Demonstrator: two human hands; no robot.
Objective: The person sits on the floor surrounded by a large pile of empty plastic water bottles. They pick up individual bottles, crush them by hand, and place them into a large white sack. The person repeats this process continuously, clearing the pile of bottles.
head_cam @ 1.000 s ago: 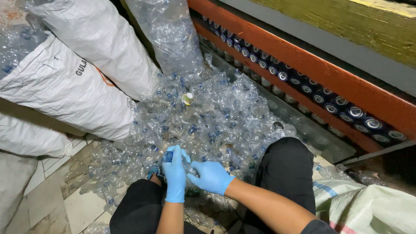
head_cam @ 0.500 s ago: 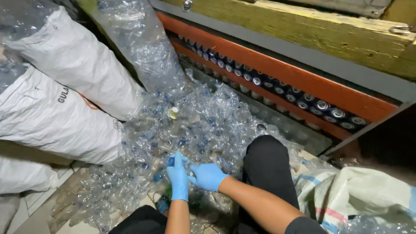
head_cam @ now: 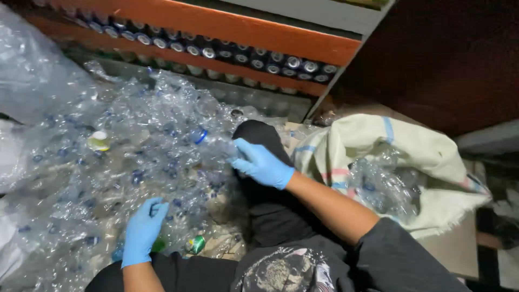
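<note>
Both my hands wear blue gloves. My right hand (head_cam: 263, 163) grips a clear plastic bottle (head_cam: 213, 145) with a blue cap, held up over my right knee. My left hand (head_cam: 142, 230) is low on the pile of crushed clear bottles (head_cam: 124, 157), its fingers curled around a small blue cap or bottle neck. The pile spreads across the floor in front of my black-trousered legs (head_cam: 265, 216). A green can (head_cam: 195, 244) lies just right of my left hand.
An open white woven sack (head_cam: 400, 151) with clear bottles inside lies at my right. An orange shelf (head_cam: 216, 27) holds a row of cans (head_cam: 216, 51) along the back. A clear plastic bag (head_cam: 32, 70) bulges at the left. A yellowish bottle (head_cam: 99, 141) lies on the pile.
The view swung right, bringing the open sack into sight. My hands, which were together at one bottle, have parted: the right lifted a bottle rightward, the left stayed low on the pile.
</note>
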